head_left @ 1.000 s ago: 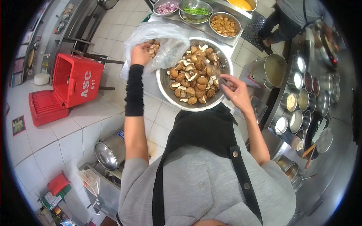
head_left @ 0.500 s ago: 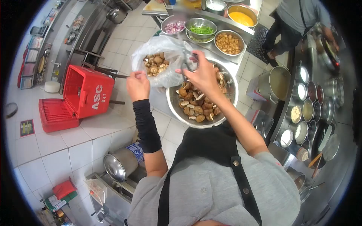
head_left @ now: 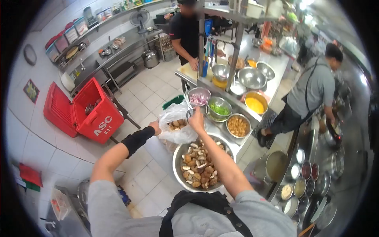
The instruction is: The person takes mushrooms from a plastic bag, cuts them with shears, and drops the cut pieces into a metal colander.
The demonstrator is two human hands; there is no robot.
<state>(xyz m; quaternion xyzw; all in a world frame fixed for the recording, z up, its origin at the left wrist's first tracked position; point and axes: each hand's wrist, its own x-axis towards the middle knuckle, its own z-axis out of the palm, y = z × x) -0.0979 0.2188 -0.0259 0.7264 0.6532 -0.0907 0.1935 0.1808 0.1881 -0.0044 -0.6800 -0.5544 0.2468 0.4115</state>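
My left hand (head_left: 156, 128) is closed on the left edge of a clear plastic bag (head_left: 182, 137). Whole brown mushrooms (head_left: 177, 124) show through the bag's mouth. In my right hand (head_left: 196, 120) is a pair of scissors (head_left: 189, 113), held at the bag's right rim with the blades pointing away from me. Whether the blades touch the plastic I cannot tell. Just below the bag, a perforated metal colander (head_left: 176, 178) holds many brown mushrooms (head_left: 199, 166), some showing pale undersides. My right forearm passes over its right side.
Bowls of chopped purple onion (head_left: 198, 99), green vegetable pieces (head_left: 219, 109) and browned cubes (head_left: 238, 125) stand beyond the colander. A red cooler box (head_left: 96, 120) lies open at left. One person (head_left: 185, 37) stands across the counter; another (head_left: 314, 87) works at the stove on the right.
My view has tilted up, bringing the far counter and a second person into sight. My arms reach further forward. Both hands keep their hold on the bag and scissors.
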